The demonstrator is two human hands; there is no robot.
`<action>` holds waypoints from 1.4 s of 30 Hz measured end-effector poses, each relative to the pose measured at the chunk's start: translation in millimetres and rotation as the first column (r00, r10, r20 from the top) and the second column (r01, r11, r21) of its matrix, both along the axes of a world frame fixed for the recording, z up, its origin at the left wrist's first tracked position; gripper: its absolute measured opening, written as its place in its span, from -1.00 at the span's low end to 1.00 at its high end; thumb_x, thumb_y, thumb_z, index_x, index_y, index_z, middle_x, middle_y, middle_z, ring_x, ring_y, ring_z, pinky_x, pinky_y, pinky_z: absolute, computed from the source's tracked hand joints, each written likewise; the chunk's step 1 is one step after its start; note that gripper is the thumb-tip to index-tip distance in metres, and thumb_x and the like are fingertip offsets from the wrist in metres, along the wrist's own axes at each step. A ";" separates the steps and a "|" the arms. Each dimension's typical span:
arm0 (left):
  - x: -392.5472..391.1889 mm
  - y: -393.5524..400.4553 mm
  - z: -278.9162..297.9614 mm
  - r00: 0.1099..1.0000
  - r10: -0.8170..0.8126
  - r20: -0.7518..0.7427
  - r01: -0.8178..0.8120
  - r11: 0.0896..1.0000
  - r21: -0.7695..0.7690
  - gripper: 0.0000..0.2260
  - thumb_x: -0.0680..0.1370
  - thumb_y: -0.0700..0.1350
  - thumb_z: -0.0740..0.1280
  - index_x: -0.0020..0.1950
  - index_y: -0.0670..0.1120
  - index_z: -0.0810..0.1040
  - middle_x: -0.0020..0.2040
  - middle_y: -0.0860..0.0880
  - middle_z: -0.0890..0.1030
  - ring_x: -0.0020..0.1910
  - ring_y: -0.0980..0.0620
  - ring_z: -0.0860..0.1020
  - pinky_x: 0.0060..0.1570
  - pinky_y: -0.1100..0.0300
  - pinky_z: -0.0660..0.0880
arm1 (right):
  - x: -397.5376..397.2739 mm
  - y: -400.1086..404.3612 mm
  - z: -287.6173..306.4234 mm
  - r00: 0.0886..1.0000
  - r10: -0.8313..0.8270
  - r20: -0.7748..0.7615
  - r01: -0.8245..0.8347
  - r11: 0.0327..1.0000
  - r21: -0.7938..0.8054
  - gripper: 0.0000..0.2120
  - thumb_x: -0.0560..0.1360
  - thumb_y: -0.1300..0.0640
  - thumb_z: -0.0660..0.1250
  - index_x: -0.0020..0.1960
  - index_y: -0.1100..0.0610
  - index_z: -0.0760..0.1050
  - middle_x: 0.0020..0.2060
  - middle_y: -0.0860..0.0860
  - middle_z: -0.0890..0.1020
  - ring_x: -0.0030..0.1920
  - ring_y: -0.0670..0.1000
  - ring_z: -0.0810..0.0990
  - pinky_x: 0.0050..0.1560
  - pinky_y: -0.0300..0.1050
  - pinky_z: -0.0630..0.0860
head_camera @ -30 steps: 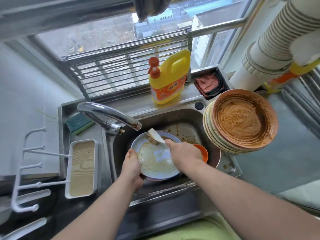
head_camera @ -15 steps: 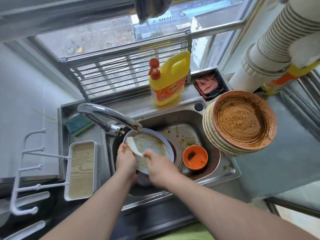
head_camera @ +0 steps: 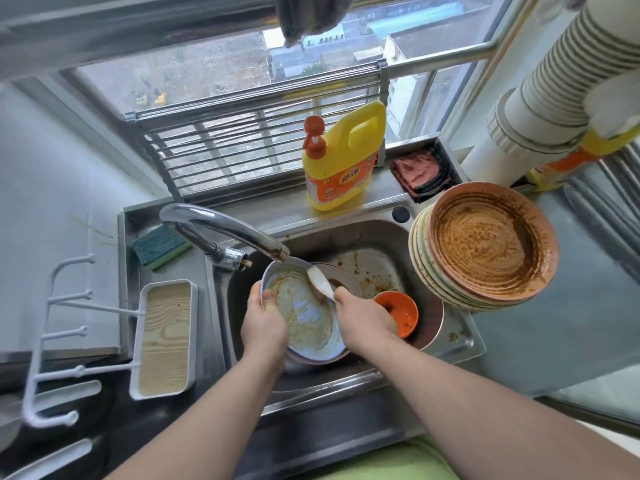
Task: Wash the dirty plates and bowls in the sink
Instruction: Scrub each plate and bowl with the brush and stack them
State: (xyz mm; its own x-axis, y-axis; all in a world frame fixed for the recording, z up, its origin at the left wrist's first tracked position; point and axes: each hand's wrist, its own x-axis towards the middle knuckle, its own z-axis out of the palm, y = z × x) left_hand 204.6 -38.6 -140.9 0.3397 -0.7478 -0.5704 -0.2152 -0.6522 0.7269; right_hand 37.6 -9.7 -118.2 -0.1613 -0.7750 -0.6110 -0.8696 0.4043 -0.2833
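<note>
A pale blue plate [head_camera: 304, 317] smeared with yellowish residue is tilted over the steel sink [head_camera: 460, 344], under the faucet spout [head_camera: 221, 226]. My left hand [head_camera: 265, 327] grips its left rim. My right hand [head_camera: 363, 318] grips a white dish brush [head_camera: 320, 280], whose head lies against the plate's upper right rim. Behind the plate sit another dirty plate [head_camera: 343, 277] and a small orange bowl [head_camera: 398, 311] in the sink. A stack of dirty plates [head_camera: 485, 244], the top one brown with sauce, stands on the sink's right edge.
A yellow detergent bottle [head_camera: 343, 161] stands on the ledge behind the sink, next to a red cloth [head_camera: 419, 171]. A green sponge [head_camera: 159, 245] lies at the back left. A white tray with a wooden insert [head_camera: 166, 337] and a white rack [head_camera: 52, 341] are at left.
The plate has tilted up and shifted left under the faucet. The brush has swept from the plate's left side to its upper right rim, and the orange bowl is now uncovered.
</note>
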 end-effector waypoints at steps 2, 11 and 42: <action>-6.2 4.9 -0.7 0.999 -0.048 0.003 0.048 0.999 -0.004 -0.66 0.73 0.20 0.06 0.47 0.26 0.41 0.20 0.01 0.64 0.12 -0.06 0.63 0.19 -0.10 0.60 | 18.7 -17.5 5.9 0.997 0.006 0.077 0.001 0.996 -0.087 -0.81 0.75 0.02 -0.07 0.21 -0.11 0.30 -0.11 0.12 0.62 -0.16 0.22 0.56 -0.29 0.04 0.44; 11.7 -18.7 19.5 0.968 -0.143 0.205 0.183 0.963 -0.196 -0.64 0.76 0.05 0.16 0.57 0.18 0.42 0.30 0.19 0.52 0.27 0.14 0.45 0.28 0.22 0.31 | -9.3 44.8 -15.1 0.984 -0.083 0.158 0.071 0.994 0.081 -0.86 0.73 -0.07 0.01 0.19 -0.16 0.33 -0.03 0.11 0.66 -0.05 0.24 0.62 -0.09 0.14 0.61; 9.7 -18.8 13.8 0.928 0.162 -0.337 -0.142 0.986 0.083 -0.69 0.79 0.10 0.02 0.37 0.08 0.49 0.13 -0.03 0.68 0.05 0.00 0.67 -0.17 0.13 0.59 | -35.4 15.8 16.6 0.949 -0.221 0.226 0.217 0.975 0.045 -0.77 0.75 -0.12 0.00 0.22 -0.16 0.41 -0.05 0.02 0.67 -0.07 0.12 0.62 -0.01 0.17 0.62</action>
State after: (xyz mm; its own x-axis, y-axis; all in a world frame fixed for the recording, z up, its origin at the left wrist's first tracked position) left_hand 214.4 -57.4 -127.1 0.2241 -0.6658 -0.7117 0.1440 -0.6996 0.6999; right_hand 2.3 6.0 -101.6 -0.1803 -0.7240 -0.6658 -0.6722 0.5849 -0.4539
